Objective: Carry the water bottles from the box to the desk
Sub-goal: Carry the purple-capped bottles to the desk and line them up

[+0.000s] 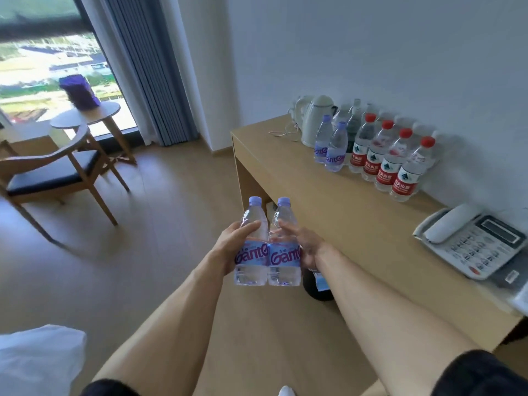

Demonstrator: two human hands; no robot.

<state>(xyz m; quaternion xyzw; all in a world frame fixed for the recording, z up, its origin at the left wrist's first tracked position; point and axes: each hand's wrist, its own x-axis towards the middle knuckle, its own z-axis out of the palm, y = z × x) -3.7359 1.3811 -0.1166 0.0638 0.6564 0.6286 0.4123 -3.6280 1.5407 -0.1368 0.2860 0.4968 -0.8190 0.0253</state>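
Observation:
I carry two clear water bottles with purple caps and purple labels, upright and side by side above the floor. My left hand (pixel 233 247) grips the left bottle (pixel 251 252) around its middle. My right hand (pixel 307 250) grips the right bottle (pixel 284 254) the same way. The light wooden desk (pixel 328 212) stands just to the right of them. At its back by the wall stand two more purple-label bottles (pixel 331 147) and a row of several red-capped, red-label bottles (pixel 388 161). The box is out of view.
A cream kettle (pixel 315 121) with its cord sits at the desk's far end, a white telephone (pixel 471 241) at its near right. A dark bin (pixel 318 287) stands under the desk edge. A wooden chair (pixel 54 172) and round side table (pixel 85 118) stand left by the window.

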